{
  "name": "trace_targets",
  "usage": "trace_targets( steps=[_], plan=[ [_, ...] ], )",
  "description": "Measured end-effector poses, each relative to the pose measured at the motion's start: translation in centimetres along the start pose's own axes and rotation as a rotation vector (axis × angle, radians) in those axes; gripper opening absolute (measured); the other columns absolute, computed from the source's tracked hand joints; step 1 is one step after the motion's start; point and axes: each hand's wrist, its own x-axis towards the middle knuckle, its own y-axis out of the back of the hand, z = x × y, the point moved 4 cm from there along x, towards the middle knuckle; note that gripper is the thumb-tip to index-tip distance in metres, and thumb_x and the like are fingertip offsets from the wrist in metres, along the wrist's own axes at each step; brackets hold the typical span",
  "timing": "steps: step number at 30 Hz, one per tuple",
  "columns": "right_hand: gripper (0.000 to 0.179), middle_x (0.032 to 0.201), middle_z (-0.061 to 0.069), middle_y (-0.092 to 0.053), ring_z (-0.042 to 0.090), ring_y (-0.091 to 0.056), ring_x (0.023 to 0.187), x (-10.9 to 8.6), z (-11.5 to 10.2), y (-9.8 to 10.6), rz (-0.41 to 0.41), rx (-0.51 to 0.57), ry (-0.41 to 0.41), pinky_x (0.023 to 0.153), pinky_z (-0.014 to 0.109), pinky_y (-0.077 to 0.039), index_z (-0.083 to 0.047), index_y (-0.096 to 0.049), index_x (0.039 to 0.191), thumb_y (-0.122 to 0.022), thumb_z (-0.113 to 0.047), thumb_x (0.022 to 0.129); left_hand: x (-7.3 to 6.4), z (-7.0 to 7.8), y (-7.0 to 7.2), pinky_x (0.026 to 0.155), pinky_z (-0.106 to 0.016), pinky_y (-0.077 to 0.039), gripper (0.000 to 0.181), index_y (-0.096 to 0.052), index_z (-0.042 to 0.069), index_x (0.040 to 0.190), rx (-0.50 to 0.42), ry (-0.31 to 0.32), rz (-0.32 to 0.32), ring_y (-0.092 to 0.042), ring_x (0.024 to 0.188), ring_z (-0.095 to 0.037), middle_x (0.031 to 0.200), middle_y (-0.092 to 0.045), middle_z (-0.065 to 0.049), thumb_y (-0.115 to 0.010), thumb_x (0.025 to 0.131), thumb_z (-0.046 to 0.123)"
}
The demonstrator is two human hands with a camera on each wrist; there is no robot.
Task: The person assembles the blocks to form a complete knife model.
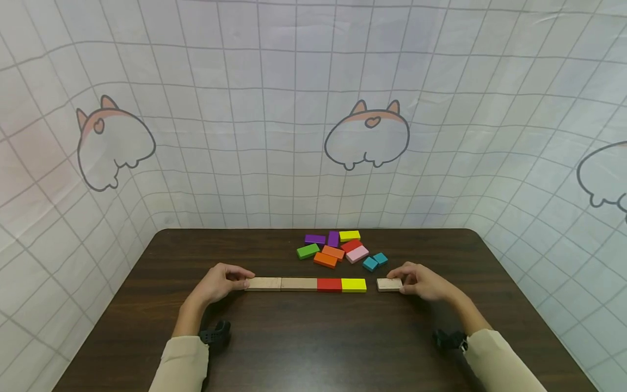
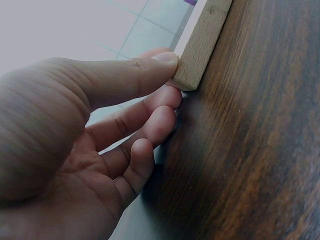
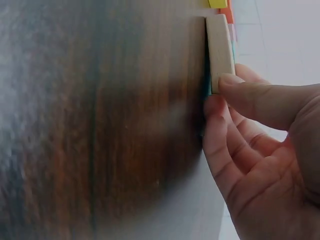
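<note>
A straight row of flat wooden blocks lies across the table: two plain blocks, the left one (image 1: pixel 263 284) and its neighbour (image 1: pixel 299 285), then a red block (image 1: pixel 329 285) and a yellow block (image 1: pixel 354 286). My left hand (image 1: pixel 221 283) pinches the outer end of the leftmost plain block between thumb and fingers, as the left wrist view also shows. To the right, past a small gap from the yellow block, my right hand (image 1: pixel 425 281) pinches a shorter plain wooden block (image 3: pixel 218 47) by its right end. Whether that block touches the table is hard to tell.
Behind the row lies a loose cluster of coloured blocks: purple (image 1: pixel 315 239), green (image 1: pixel 308 251), orange (image 1: pixel 325 260), pink (image 1: pixel 357 254), another yellow (image 1: pixel 350 236) and small blue ones (image 1: pixel 370 264). The dark wooden table (image 1: pixel 313 343) ends at a white gridded cloth (image 1: pixel 294 136).
</note>
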Motion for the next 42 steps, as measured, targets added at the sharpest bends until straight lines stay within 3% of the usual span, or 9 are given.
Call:
trace_targets(
  steps=[18, 42],
  plan=[
    [0.031, 0.11, 0.007, -0.061, 0.015, -0.052, 0.079, 1.1, -0.4, -1.0, 0.002, -0.048, -0.044, 0.071, 0.027, -0.046, -0.015, -0.07, 0.127, -0.071, -0.011, 0.096, 0.0, -0.2, 0.1, 0.073, -0.034, -0.047, 0.019, -0.08, 0.013, 0.111, -0.009, -0.004, -0.011, -0.058, 0.082, -0.018, 0.095, -0.071, -0.004, -0.076, 0.093, 0.015],
    [0.03, 0.114, 0.01, -0.06, 0.018, -0.054, 0.078, 2.3, -0.7, -1.6, -0.013, -0.005, -0.067, 0.07, 0.027, -0.047, -0.017, -0.072, 0.124, -0.073, -0.01, 0.094, -0.1, 0.1, 0.0, 0.073, -0.034, -0.046, 0.019, -0.08, 0.012, 0.112, -0.007, -0.013, -0.012, -0.057, 0.081, -0.019, 0.094, -0.07, -0.005, -0.075, 0.093, 0.013]
  ],
)
